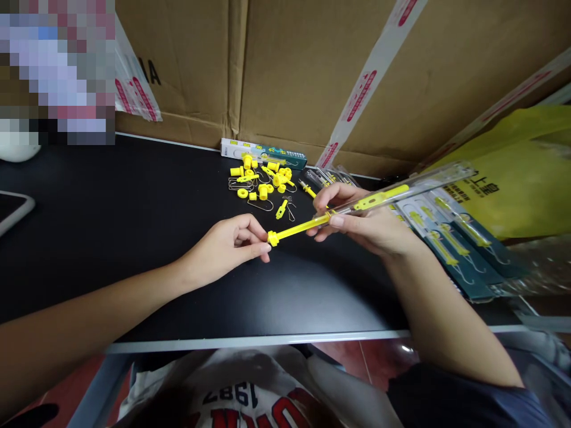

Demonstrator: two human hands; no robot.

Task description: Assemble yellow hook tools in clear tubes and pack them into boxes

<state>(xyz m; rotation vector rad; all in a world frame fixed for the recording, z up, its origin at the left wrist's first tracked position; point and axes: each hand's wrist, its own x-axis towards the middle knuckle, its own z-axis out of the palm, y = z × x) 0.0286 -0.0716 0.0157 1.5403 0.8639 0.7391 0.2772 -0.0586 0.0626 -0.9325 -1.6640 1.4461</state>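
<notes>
A spring scale's clear tube (435, 178) lies across my right hand (368, 229), whose thumb and fingers are closed around its lower end. Inside the tube shows a yellow slotted piece (379, 198). From the near end a thin yellow rod (300, 229) sticks out to the left, tipped by a yellow knobbed end (272, 238). My left hand (229, 241) pinches that knobbed end between thumb and fingertips. Beyond the hands, loose yellow caps and rings (264, 190), wire hooks (262, 207) and a small spring (286, 199) are scattered on the black table (178, 196).
Behind the parts stands a narrow spring-scale box (263, 154) against large cardboard boxes (303, 71). More clear tubes (330, 176) lie behind my right hand. On the right are printed boxes (450, 244) and a yellow plastic bag (517, 172). A phone-like device (15, 211) rests far left.
</notes>
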